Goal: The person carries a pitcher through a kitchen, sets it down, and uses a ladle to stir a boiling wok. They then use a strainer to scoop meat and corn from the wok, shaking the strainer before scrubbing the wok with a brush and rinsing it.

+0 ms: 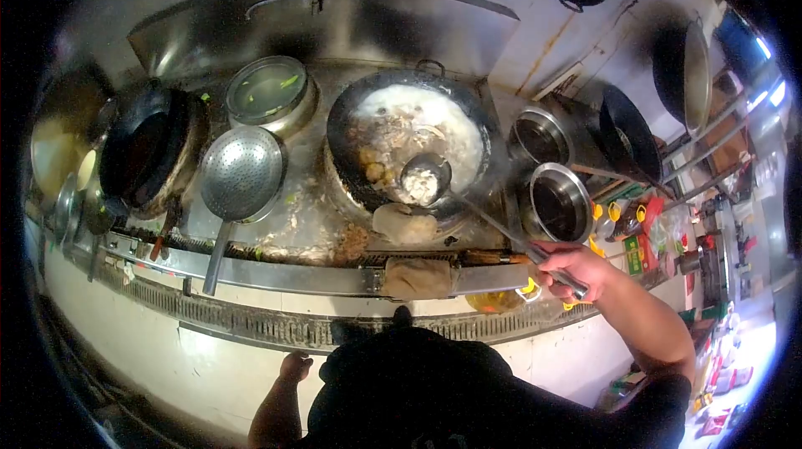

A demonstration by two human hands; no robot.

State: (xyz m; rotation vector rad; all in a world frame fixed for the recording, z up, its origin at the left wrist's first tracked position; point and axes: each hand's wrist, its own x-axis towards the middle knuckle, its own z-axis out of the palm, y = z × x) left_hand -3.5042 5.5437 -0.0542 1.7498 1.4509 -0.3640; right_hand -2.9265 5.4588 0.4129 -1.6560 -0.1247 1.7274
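Note:
My right hand [576, 272] is wrapped round the handle of a long ladle [493, 219]. The ladle's bowl reaches into a large black wok [341, 136] and holds pale, whitish pieces. Cloudy liquid with white foam [418, 102] and chunks of food [376, 157] fills the wok. A folded beige cloth [405, 223] lies against the wok's near rim. Down by my body, well away from the stove, my left hand [293, 365] hangs with its fingers curled in, and nothing shows in it.
Left of the wok, a perforated strainer [242, 173] rests near a covered pot [267, 90]. Dark woks [142, 152] stand farther left. Two metal pots [558, 198] sit to the right, near bottles [631, 219]. Another cloth [419, 279] drapes over the counter's front edge.

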